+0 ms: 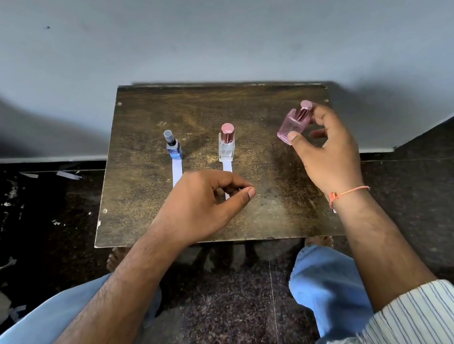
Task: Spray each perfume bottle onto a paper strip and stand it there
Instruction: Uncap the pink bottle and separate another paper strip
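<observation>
A pink perfume bottle (294, 125) with a rose cap is lifted and tilted above the right side of the small wooden table (157, 117), with my right hand (328, 154) shut on it. A blue bottle (174, 148) with a clear cap stands on the far end of a white paper strip (177, 173) at the left. A clear bottle (226, 146) with a rose cap stands on a second strip (227, 167) in the middle. My left hand (204, 205) hovers over the near ends of both strips, fingers curled, nothing visible in it. A sliver of a third strip (334, 210) shows under my right wrist.
The table stands against a pale wall (204, 33) on a dark speckled floor (434, 190). Paper scraps (67, 175) lie on the floor to the left. My knees in blue trousers (325, 279) and bare feet are below the table's near edge.
</observation>
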### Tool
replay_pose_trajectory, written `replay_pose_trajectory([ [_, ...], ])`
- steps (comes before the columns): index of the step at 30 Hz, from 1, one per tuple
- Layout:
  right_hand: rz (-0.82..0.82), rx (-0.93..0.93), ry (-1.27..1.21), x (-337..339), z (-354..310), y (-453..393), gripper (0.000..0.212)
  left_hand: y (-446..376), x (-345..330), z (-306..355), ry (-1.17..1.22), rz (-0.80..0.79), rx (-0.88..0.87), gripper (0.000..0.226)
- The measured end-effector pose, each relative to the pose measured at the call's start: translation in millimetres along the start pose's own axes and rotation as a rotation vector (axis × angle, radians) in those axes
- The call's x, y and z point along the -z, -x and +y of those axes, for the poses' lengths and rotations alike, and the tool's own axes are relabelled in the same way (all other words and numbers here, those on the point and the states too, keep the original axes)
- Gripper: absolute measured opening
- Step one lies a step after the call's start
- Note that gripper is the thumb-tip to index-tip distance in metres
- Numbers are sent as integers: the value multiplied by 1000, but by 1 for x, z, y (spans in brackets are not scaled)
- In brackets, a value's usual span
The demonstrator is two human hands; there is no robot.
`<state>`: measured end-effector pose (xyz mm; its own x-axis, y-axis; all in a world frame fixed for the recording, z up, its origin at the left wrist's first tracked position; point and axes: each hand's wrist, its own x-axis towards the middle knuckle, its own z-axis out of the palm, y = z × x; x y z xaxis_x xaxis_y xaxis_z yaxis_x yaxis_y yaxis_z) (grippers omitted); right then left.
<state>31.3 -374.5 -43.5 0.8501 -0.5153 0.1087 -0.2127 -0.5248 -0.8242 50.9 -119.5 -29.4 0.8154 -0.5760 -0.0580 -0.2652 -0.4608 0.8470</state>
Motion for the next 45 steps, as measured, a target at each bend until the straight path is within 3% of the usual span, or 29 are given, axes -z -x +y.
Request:
replay_pose_trajectory([
  [5,15,-51,14,-1,3,4,26,3,2,-4,51,28,43,7],
  [13,-12,-14,20,1,10,10,26,2,-4,-13,157,104,92,4],
  [20,-322,336,49,6,-5,34,18,-4,-6,-11,322,256,70,13],
  [25,-479,402,38,5,-10,47,24,-6,-10,-9,417,270,36,33],
  [35,-507,398,43,18,-6,49,29,-11,-23,0,452,160,-84,21],
  [45,-461,410,50,27,6,47,24,-12,-18,-3,454,335,33,18],
])
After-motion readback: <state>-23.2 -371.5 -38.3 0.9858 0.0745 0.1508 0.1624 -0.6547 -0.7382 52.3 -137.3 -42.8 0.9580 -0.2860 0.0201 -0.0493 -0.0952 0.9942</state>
